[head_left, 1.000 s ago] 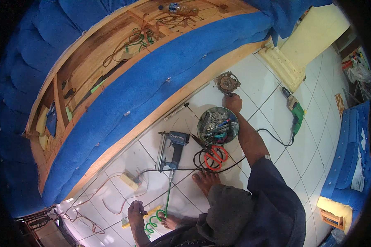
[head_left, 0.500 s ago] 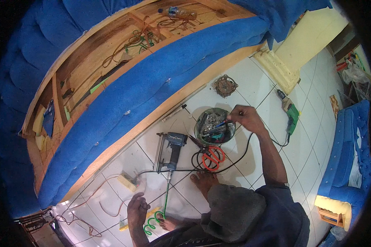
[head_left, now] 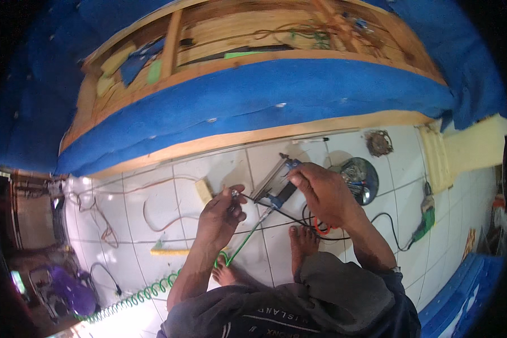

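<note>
Right hand (head_left: 321, 188) is covering the rear of the staple gun (head_left: 277, 183) at 12 o'clock of the feet, grip unclear; left hand (head_left: 222, 214) is pinching a small metal fitting (head_left: 235, 193), too tiny to identify. Half a second earlier, the right hand was reaching into the round tin (head_left: 361, 179) at 3 o'clock, the left resting low by the green coiled hose (head_left: 152, 290).
</note>
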`<state>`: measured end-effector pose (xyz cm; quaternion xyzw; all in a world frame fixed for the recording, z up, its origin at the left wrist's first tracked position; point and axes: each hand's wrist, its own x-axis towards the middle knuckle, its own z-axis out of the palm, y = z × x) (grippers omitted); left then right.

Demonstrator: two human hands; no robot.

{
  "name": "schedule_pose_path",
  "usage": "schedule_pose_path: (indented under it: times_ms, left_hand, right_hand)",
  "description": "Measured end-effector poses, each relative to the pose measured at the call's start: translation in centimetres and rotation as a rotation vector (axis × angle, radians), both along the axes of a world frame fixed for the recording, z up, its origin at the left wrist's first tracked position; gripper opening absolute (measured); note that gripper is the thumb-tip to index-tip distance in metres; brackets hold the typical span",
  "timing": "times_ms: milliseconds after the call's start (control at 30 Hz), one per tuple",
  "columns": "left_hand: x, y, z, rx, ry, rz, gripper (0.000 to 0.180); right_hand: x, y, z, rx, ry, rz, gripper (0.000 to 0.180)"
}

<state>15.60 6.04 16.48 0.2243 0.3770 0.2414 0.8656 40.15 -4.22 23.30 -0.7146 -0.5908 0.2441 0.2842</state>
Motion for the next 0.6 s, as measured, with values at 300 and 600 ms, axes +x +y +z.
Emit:
schedule_pose_path:
  times_ms: [300, 600]
  left_hand:
    - [-1.2, 0.0, 0.5, 0.037, -0.034, 0.045, 0.027]
    - [-2.2, 0.2, -1.1, -0.028, -0.084, 0.225, 0.021]
  right_hand:
    - [-6.3, 2.4, 1.1, -0.005, -0.014, 0.148, 0.021]
    - [-9.9, 2.5, -4.0, -0.008, 0.275, 0.148, 0.024]
